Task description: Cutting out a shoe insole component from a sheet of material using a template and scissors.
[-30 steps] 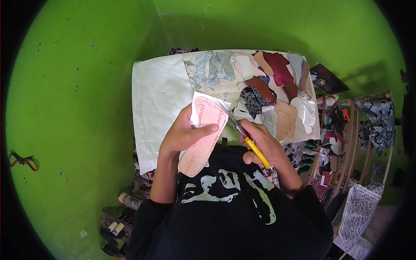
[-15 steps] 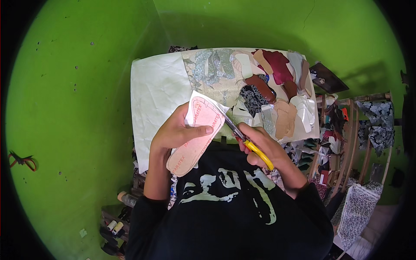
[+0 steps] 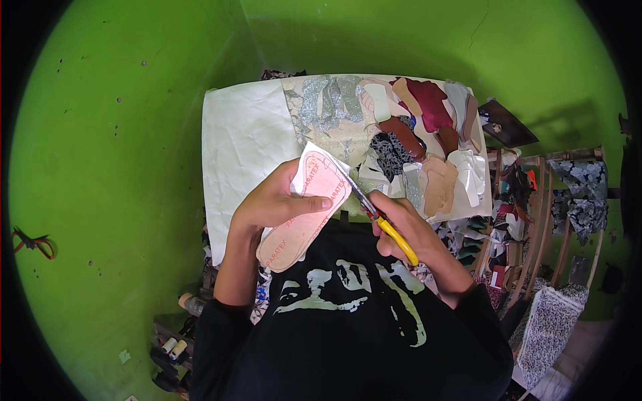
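My left hand (image 3: 273, 200) grips a shoe insole (image 3: 284, 246), pale beige with red print, its thumb lying flat across the middle. White sheet material backs the insole and juts past its outline at the top. In my right hand (image 3: 408, 226) is a pair of scissors (image 3: 399, 242) with yellow handles. Their blades point up and left and meet the white margin along the insole's upper right edge. How far the blades are parted is hard to make out.
Beyond my hands stands a table (image 3: 338, 150) with a white sheet (image 3: 244, 130) on its left. Silver glitter pieces (image 3: 349, 93), maroon material (image 3: 428, 103) and tan cutouts (image 3: 438, 184) cover the rest. A wooden rack (image 3: 543, 220) with scraps stands at right; a green wall (image 3: 134, 174) rises at left.
The top of the insole and its white backing have shifted slightly right. The scissor handles have swung a little to the left, closer together, with the blades still at the upper right edge.
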